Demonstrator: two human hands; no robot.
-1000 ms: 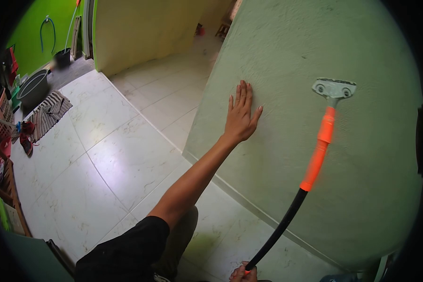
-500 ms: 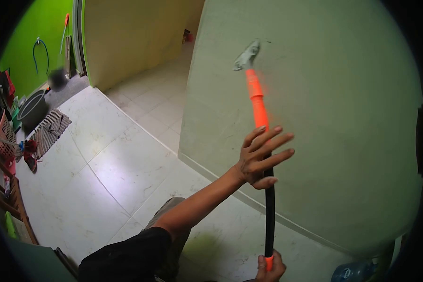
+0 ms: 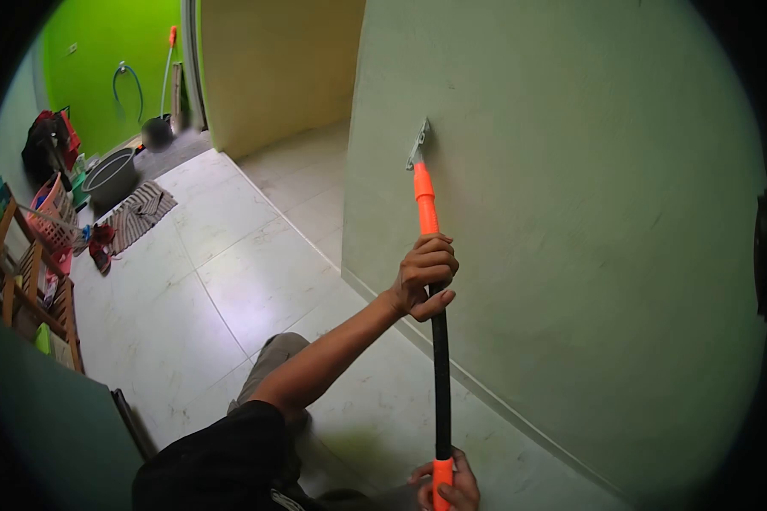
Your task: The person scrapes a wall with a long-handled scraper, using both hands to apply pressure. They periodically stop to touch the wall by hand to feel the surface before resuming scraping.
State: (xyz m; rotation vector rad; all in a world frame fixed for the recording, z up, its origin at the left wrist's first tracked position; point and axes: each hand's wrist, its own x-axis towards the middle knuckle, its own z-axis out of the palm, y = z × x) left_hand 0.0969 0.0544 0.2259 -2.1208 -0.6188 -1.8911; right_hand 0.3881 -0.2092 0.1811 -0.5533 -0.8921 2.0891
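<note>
My left hand (image 3: 428, 274) is closed round the upper part of a long pole (image 3: 441, 366), black in the middle with orange ends. Lower down, my right hand (image 3: 452, 487) grips the orange lower end, its fingers partly cut off by the frame's bottom edge. At the pole's top, a narrow grey-white head (image 3: 418, 145) is at the pale green wall (image 3: 571, 213), seen nearly edge-on. Whether it touches the wall is hard to tell.
White floor tiles (image 3: 239, 281) lie to the left. Beyond are a striped cloth (image 3: 142, 215), a grey tub (image 3: 111, 179), a pink basket (image 3: 53, 215) and a wooden rack (image 3: 36, 281). A doorway opens beside the wall, whose base has a ledge (image 3: 503, 409).
My left hand's spread fingers have closed round the pole. The pole, its head and both hands appear further left, and the head is lower and turned. The camera view has shifted too.
</note>
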